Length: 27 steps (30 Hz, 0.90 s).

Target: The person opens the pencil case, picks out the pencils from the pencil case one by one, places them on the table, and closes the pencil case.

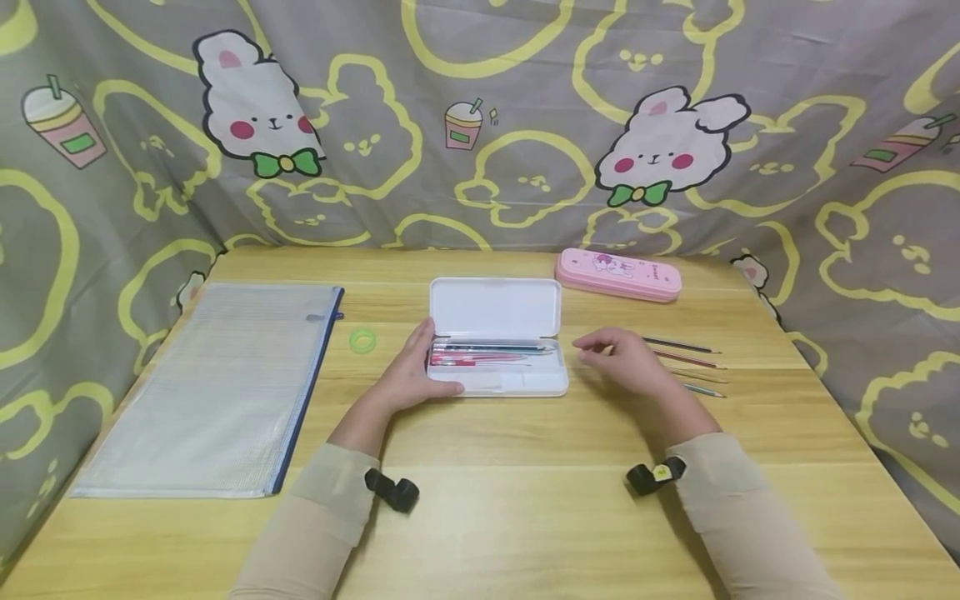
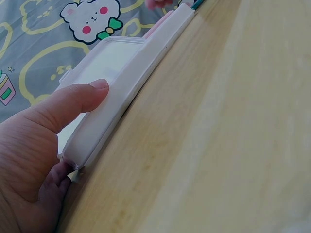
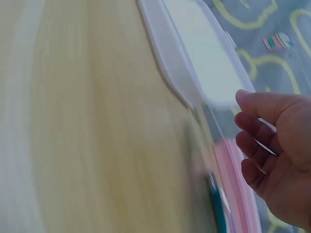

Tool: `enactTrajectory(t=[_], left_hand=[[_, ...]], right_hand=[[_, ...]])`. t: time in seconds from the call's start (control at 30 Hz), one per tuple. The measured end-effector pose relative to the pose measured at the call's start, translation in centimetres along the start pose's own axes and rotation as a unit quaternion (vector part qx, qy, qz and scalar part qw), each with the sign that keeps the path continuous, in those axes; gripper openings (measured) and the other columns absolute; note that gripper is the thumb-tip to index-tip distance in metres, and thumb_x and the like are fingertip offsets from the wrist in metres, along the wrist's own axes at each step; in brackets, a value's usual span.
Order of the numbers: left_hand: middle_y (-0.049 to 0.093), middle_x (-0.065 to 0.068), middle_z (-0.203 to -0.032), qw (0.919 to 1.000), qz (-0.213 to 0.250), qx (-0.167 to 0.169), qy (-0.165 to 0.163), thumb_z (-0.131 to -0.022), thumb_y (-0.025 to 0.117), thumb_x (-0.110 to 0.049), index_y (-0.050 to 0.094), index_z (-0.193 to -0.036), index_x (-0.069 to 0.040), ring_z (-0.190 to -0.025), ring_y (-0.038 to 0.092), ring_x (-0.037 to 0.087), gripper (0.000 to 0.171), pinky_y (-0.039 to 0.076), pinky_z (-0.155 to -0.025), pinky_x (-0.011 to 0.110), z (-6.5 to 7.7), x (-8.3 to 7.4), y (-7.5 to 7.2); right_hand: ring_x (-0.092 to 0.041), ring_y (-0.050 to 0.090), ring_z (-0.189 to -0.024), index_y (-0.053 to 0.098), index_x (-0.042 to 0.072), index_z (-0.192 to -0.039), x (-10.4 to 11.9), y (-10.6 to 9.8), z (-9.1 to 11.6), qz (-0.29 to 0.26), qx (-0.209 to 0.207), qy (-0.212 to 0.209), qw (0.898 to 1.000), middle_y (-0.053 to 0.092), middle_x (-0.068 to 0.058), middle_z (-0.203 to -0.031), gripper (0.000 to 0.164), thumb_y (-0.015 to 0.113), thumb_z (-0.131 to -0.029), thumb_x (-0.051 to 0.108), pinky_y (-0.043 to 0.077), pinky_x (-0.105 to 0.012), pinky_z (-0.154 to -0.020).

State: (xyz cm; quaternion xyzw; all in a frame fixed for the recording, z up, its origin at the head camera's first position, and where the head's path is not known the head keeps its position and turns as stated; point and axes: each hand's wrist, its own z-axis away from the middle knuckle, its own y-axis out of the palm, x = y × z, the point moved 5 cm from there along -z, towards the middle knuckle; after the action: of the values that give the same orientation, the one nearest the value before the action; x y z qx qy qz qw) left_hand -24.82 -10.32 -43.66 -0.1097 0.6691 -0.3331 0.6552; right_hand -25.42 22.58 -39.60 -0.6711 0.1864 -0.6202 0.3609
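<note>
The left arm, in a beige fabric sleeve, and the similarly sleeved right arm reached forward and inward. The bare left hand gripped, thumb set apart from its fingers; the bare right hand hovered, fingers loosely bent, thumb tip near the forefinger.

The white box hides bits of the left hand — the head view cuts off both sleeves — and the right wrist view shows the pencils blurry.
</note>
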Motion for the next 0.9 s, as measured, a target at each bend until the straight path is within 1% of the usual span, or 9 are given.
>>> enactTrajectory(t=[0.17,0.33,0.43,0.53,0.7,0.9], left_hand=[[-0.001,0.011,-0.167,1.0000,-0.002,0.000,0.002,-0.069,0.087,-0.039,0.000,-0.158,-0.010,-0.153,0.005,0.033,0.128,0.013,-0.123,0.050,0.1,-0.1,0.0],[-0.001,0.010,-0.167,1.0000,-0.002,0.001,0.001,-0.069,0.086,-0.040,0.000,-0.158,-0.010,-0.153,0.005,0.032,0.128,0.013,-0.123,0.050,0.1,-0.2,0.0],[-0.002,0.010,-0.167,1.0000,-0.003,0.000,0.000,-0.069,0.087,-0.040,-0.001,-0.158,-0.010,-0.153,0.005,0.032,0.129,0.013,-0.124,0.050,0.1,-0.2,0.0],[-0.002,0.010,-0.167,1.0000,-0.002,0.000,-0.001,-0.068,0.087,-0.039,0.000,-0.158,-0.010,-0.153,0.005,0.032,0.129,0.014,-0.124,0.049,0.1,-0.2,0.0],[-0.002,0.010,-0.167,1.0000,-0.001,0.001,-0.004,-0.069,0.087,-0.039,0.000,-0.158,-0.010,-0.153,0.005,0.032,0.128,0.014,-0.124,0.050,0.1,-0.2,0.1],[-0.002,0.009,-0.167,1.0000,-0.004,0.002,-0.006,-0.069,0.087,-0.040,0.000,-0.159,-0.011,-0.154,0.004,0.031,0.128,0.013,-0.124,0.049,0.0,0.0,0.1]], right_hand=[[-0.024,0.056,-0.094,0.073,0.006,-0.112,1.3,2.3,-1.5,-0.011,0.005,-0.003,1.000,0.067,-0.012,-0.102,0.024,0.068,-0.092,0.018,0.045,-0.030,-0.076],[-0.024,0.055,-0.092,0.074,0.008,-0.112,1.8,3.9,-2.8,0.005,0.007,0.002,1.000,0.066,-0.011,-0.101,0.025,0.071,-0.089,0.018,0.044,-0.031,-0.079],[-0.023,0.054,-0.090,0.074,0.010,-0.111,2.0,4.4,-3.3,0.023,0.008,0.018,1.000,0.064,-0.010,-0.099,0.026,0.073,-0.087,0.020,0.044,-0.032,-0.079],[-0.024,0.054,-0.092,0.074,0.010,-0.111,2.2,4.8,-3.5,0.039,0.008,0.030,0.999,0.064,-0.010,-0.100,0.026,0.074,-0.087,0.021,0.046,-0.035,-0.082],[-0.025,0.056,-0.096,0.075,0.008,-0.106,2.8,5.1,-3.6,0.066,-0.003,0.026,0.997,0.065,-0.010,-0.102,0.025,0.075,-0.085,0.022,0.047,-0.041,-0.089],[-0.023,0.056,-0.094,0.075,0.009,-0.100,2.9,5.5,-3.7,0.082,-0.013,0.023,0.996,0.064,-0.008,-0.098,0.019,0.076,-0.085,0.021,0.047,-0.040,-0.088]])
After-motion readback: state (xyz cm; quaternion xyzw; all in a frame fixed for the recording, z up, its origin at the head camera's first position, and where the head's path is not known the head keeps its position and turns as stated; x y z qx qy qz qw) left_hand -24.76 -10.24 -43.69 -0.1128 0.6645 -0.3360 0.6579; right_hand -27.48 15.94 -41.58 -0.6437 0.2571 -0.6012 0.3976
